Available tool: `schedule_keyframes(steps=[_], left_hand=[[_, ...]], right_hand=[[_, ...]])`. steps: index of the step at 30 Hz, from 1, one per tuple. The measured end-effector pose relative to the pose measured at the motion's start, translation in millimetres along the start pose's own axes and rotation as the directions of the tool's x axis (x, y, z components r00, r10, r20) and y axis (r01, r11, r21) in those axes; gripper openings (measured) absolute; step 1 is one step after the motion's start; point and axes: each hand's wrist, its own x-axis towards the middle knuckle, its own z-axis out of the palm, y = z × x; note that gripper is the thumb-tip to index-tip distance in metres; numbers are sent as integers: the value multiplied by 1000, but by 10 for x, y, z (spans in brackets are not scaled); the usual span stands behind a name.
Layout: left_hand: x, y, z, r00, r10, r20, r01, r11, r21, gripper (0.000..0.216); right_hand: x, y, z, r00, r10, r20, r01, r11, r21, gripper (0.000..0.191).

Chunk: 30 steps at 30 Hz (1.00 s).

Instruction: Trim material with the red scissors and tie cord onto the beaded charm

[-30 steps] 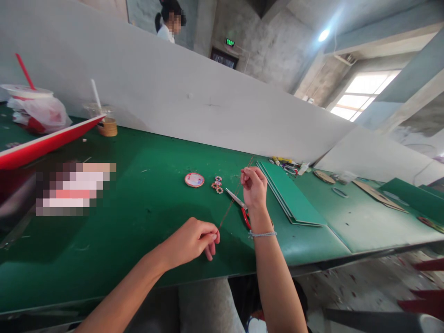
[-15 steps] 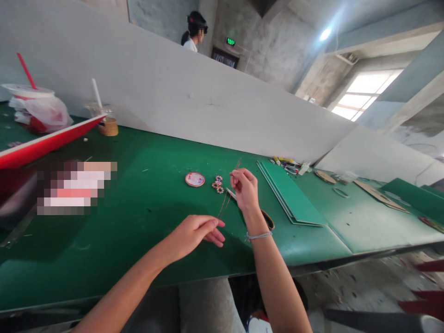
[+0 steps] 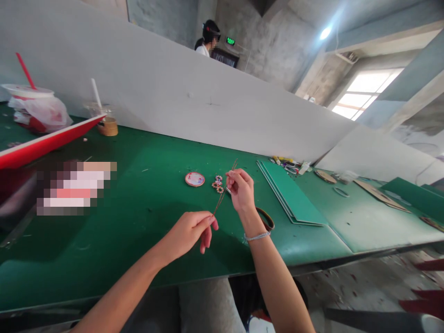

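Note:
Between my hands runs a thin brown cord (image 3: 219,203), its strands lying close together and its far end sticking up beyond my right fingers. My left hand (image 3: 197,231) pinches the near end between thumb and forefinger, the other fingers curled loosely below. Higher up, my right hand (image 3: 240,188) grips the cord with its fingertips. Beneath the right hand and wrist lies a pair of scissors (image 3: 266,218), mostly hidden; its dark handle loop shows. Several small beaded rings (image 3: 218,185) rest on the green table just left of my right hand, beside a small round dish (image 3: 194,179) with a red rim.
Green boards (image 3: 293,194) are stacked to the right, with pens and small tools (image 3: 286,163) behind them. A red tray-like edge (image 3: 52,142), a bagged cup (image 3: 38,108) and a tape roll (image 3: 108,126) stand at left. A grey partition (image 3: 173,101) borders the table; a person (image 3: 208,39) is beyond it.
Both hands have shifted slightly left, the left hand turning with its fingers hanging lower. The cord's strands, spread apart before, now lie closer together. The person beyond the partition has moved right.

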Motion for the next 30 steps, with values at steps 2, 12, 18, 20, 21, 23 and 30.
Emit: schedule_keyframes(steps=[2, 12, 18, 20, 21, 23, 30], left_hand=[[-6, -7, 3, 1000, -1, 18, 1, 1000, -11, 34], [17, -13, -28, 960, 85, -265, -79, 996, 31, 32], [6, 7, -42, 942, 102, -320, -105, 994, 8, 31], [0, 3, -38, 948, 91, -305, -90, 996, 17, 31], [-2, 1, -35, 952, 87, -293, -84, 996, 25, 31], [-2, -4, -30, 960, 89, -266, -81, 996, 41, 31], [-9, -14, -15, 983, 100, -154, -90, 993, 71, 31]], right_hand=[[10, 3, -12, 998, -40, -37, 40, 999, -3, 24], [-28, -82, -63, 878, 285, 384, -176, 939, -294, 41], [-156, 4, 66, 668, 364, 649, -135, 917, -376, 22], [-159, 28, 85, 736, 288, 613, -93, 939, -330, 17], [-155, 32, 86, 765, 261, 588, -85, 947, -310, 21], [-142, 30, 77, 816, 224, 532, -85, 958, -274, 30], [-92, 20, 42, 932, 122, 342, -56, 979, -197, 31]])
